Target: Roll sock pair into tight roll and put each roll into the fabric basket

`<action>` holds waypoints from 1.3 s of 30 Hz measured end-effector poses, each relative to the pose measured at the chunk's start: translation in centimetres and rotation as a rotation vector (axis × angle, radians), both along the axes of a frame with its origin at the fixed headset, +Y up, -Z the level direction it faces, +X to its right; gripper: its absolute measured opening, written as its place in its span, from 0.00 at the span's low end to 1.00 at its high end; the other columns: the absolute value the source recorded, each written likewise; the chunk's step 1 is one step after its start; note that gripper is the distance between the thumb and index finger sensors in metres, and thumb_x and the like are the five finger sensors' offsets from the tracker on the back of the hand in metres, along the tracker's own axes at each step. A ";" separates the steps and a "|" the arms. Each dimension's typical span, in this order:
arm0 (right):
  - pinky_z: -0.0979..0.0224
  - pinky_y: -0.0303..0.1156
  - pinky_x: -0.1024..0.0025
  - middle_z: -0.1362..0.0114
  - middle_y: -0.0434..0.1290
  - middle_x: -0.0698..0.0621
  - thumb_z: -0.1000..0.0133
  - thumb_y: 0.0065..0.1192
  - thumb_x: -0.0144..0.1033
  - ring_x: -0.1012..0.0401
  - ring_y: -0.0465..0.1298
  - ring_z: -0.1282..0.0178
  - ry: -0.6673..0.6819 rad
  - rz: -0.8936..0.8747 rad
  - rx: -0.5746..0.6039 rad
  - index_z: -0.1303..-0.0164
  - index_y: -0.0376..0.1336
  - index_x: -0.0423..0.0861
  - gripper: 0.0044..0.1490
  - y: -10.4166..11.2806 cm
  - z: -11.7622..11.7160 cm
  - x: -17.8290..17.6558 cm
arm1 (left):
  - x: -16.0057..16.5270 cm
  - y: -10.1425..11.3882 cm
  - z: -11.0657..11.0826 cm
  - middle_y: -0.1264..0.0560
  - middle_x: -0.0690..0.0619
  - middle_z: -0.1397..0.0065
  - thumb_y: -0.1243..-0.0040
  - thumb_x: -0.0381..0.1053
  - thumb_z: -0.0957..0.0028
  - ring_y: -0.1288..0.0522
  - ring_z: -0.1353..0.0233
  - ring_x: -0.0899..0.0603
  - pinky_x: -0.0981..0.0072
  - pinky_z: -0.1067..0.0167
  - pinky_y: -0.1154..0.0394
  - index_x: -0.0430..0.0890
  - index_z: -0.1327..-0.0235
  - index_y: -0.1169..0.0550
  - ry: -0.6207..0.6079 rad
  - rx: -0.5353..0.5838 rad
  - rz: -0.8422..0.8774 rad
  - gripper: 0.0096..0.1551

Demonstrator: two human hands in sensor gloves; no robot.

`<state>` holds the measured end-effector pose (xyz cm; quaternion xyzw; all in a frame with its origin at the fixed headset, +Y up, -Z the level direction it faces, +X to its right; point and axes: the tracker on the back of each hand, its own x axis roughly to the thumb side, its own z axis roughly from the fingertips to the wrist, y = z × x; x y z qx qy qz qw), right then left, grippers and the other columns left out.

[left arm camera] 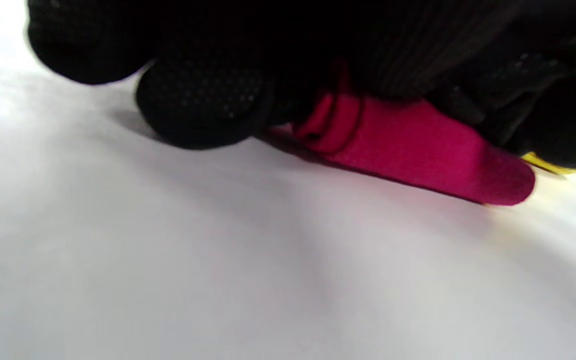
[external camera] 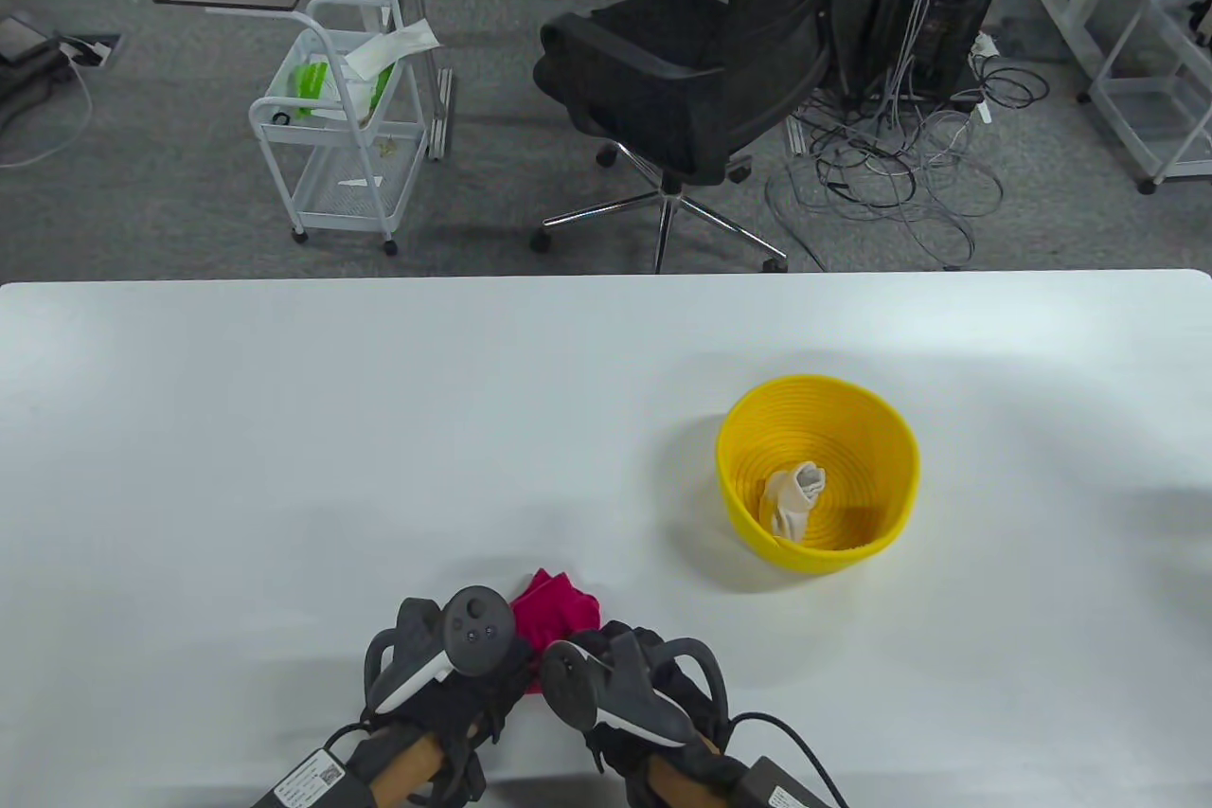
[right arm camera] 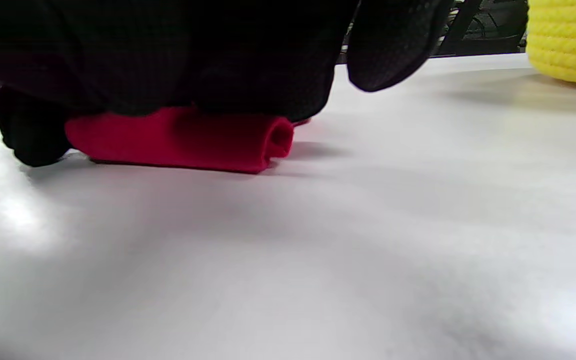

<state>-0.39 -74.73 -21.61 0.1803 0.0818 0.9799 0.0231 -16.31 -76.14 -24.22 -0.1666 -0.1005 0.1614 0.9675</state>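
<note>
The pink sock pair [external camera: 557, 614] lies partly rolled at the counter's [external camera: 284, 429] near edge. Left hand [external camera: 445, 666] and right hand [external camera: 630, 680] press it, fingers curled over the roll. The yellow basket [external camera: 757, 429] nearby holds a white sock roll [external camera: 793, 495].

- Left hand [external camera: 445, 685]: black dotted-fabric glove; dark grey round-headed tracker with white strip.
- Right hand [external camera: 630, 690]: matching black glove, grey-and-white tracker.
- Wrists: bare skin, black cables, labelled boxes.

Both hands [external camera: 544, 666] side by side, palms down
</note>
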 end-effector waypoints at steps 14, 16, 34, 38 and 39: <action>0.27 0.70 0.51 0.27 0.71 0.64 0.52 0.67 0.50 0.62 0.76 0.29 -0.047 0.043 0.003 0.35 0.63 0.66 0.32 -1.0 -0.6 0.2 | 0.4 0.5 0.4 0.21 0.50 0.38 0.30 0.57 0.63 0.17 0.48 0.44 0.51 0.50 0.24 0.53 0.41 0.20 -0.035 0.014 -0.052 0.33; 0.27 0.70 0.52 0.28 0.72 0.64 0.52 0.66 0.50 0.62 0.76 0.30 -0.049 0.047 0.013 0.35 0.63 0.66 0.32 -1.0 -0.6 0.2 | 0.4 0.3 0.4 0.21 0.50 0.38 0.29 0.58 0.64 0.17 0.49 0.44 0.51 0.51 0.24 0.53 0.40 0.21 -0.041 0.007 -0.056 0.34; 0.31 0.74 0.54 0.32 0.76 0.63 0.53 0.67 0.51 0.62 0.79 0.33 0.029 -0.079 0.033 0.44 0.71 0.65 0.25 1.7 0.4 0.3 | 0.2 -0.2 -0.1 0.17 0.48 0.48 0.39 0.54 0.57 0.15 0.58 0.45 0.53 0.58 0.22 0.51 0.49 0.15 -0.033 -0.015 -0.006 0.24; 0.30 0.72 0.53 0.29 0.74 0.63 0.53 0.65 0.53 0.62 0.77 0.30 0.039 0.006 -0.022 0.40 0.69 0.65 0.28 0.7 0.4 -0.1 | 0.2 -0.1 0.0 0.17 0.48 0.48 0.40 0.54 0.57 0.15 0.59 0.46 0.54 0.58 0.22 0.50 0.48 0.16 -0.025 -0.012 0.004 0.25; 0.30 0.72 0.53 0.29 0.74 0.63 0.53 0.65 0.53 0.62 0.77 0.31 0.034 -0.008 -0.013 0.41 0.69 0.65 0.28 0.6 0.3 -0.1 | 0.2 -0.1 0.0 0.17 0.48 0.48 0.40 0.55 0.58 0.15 0.58 0.45 0.54 0.58 0.22 0.50 0.48 0.16 -0.024 -0.013 0.005 0.25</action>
